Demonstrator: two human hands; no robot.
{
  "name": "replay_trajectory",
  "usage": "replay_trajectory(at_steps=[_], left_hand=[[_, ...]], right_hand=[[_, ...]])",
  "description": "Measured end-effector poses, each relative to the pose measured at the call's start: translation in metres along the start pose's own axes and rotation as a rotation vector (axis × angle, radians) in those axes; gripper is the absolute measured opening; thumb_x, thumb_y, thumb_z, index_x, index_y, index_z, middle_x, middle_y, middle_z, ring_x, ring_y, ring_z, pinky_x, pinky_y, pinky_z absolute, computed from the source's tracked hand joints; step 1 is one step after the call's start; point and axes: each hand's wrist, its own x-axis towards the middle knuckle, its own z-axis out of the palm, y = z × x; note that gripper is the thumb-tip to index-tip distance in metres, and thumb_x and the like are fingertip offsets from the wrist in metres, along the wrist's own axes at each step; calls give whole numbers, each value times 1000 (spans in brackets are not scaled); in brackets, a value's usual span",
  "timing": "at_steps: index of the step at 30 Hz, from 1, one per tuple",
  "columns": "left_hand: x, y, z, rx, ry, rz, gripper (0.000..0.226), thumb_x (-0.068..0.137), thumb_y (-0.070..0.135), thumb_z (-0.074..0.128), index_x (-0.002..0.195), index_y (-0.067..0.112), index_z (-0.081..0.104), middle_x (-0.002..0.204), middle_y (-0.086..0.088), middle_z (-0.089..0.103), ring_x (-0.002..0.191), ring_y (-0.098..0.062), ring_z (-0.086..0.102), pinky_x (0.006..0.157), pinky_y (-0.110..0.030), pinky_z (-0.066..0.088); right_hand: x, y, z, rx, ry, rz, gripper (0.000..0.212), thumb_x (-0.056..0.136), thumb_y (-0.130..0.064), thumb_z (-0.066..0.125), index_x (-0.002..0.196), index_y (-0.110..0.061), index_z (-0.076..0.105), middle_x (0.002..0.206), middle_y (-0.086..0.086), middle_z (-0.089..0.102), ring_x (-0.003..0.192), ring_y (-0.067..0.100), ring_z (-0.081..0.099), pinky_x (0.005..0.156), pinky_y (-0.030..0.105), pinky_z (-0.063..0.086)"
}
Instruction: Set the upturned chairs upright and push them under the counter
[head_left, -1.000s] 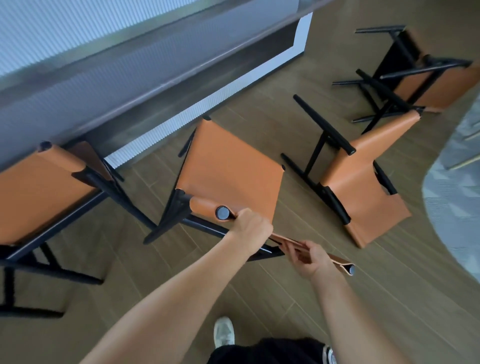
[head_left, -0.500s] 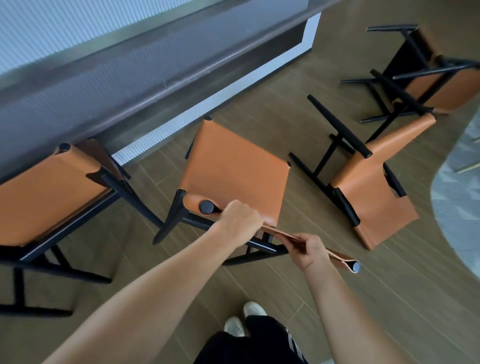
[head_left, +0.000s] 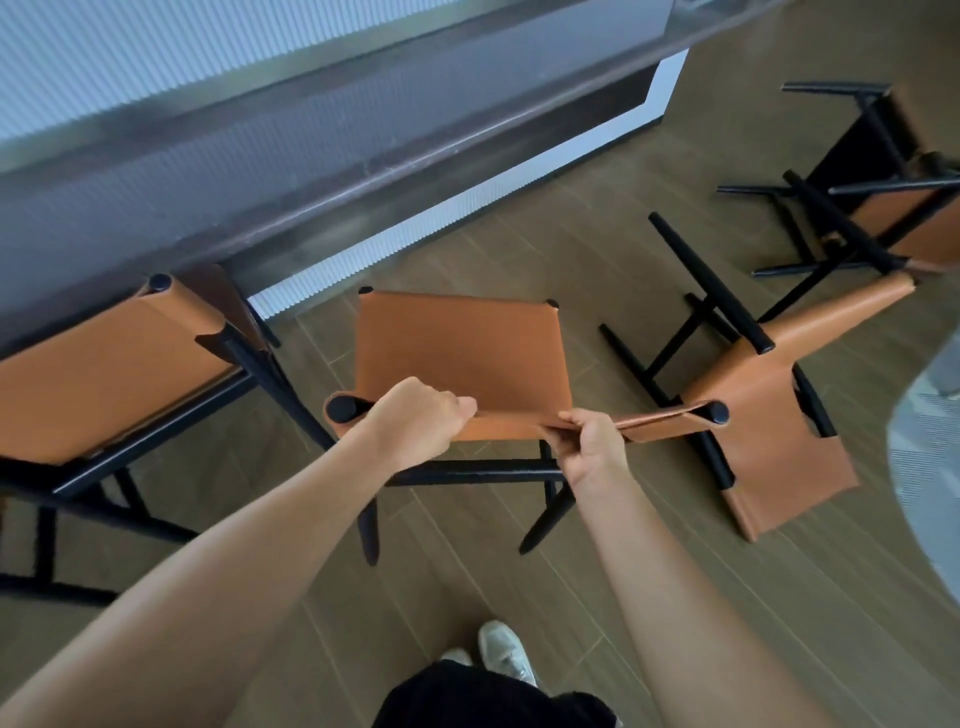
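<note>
Both hands, left hand (head_left: 415, 423) and right hand (head_left: 592, 441), grasp the backrest of the upright middle chair (head_left: 462, 353), not yet under the counter (head_left: 332, 130); two overturned chairs (head_left: 769, 415) wait.

We stretch both bare arms forward and down. Our left hand (head_left: 415, 421) wraps knuckles-up round the chair back (head_left: 511, 429); our right hand (head_left: 592, 441), near it, pinches the same edge.

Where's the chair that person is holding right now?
Head view, centre: the held chair stands upright facing the counter, between an upright chair on the left and a toppled chair on the right.
</note>
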Motion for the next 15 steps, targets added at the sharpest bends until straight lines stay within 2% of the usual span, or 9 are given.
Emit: replay_trajectory(at_steps=[1,3,5,7,9,12,15], left_hand=[[-3,-5,3,-18,7,-32,16,91,10,45,105,15,50,72,3,50,59,-21,54,51,-30,31],[-12,-14,10,-64,11,-91,16,92,16,46,107,16,50,82,2,61,69,-21,62,55,-29,36],[-23,-20,19,-108,10,-146,17,92,19,47,109,16,50,87,2,64,74,-21,65,57,-27,37],[-33,-24,28,-149,11,-194,18,91,17,48,108,15,51,85,2,64,72,-21,64,57,-27,35],[-39,-24,37,-170,9,-223,17,90,14,47,107,14,51,84,2,64,71,-22,64,56,-27,34],[-41,-22,46,-157,7,-229,19,91,12,44,108,14,51,87,2,65,72,-23,64,56,-28,33],[-42,-26,49,-160,19,-227,20,91,10,42,108,14,51,88,1,65,73,-23,64,56,-28,31]], right_hand=[[1,1,10,-18,-12,-12,21,84,18,47,99,3,48,98,23,56,87,35,62,71,47,57],[1,6,27,-50,-44,-29,18,84,19,46,91,3,48,90,20,54,79,33,61,69,49,58],[0,13,41,-99,-72,-25,20,84,20,45,82,1,47,84,18,54,74,32,60,51,44,57],[-1,22,50,-133,-82,-20,21,83,21,45,83,0,47,85,19,54,76,34,61,42,40,55],[0,28,55,-148,-90,-13,21,83,20,46,86,-1,48,89,20,55,79,35,61,43,40,56],[3,33,55,-152,-91,-15,23,83,21,45,83,-2,47,84,18,55,75,32,61,56,47,60],[1,34,56,-155,-87,-11,23,83,20,45,86,-2,47,86,20,55,75,33,61,46,42,57]])
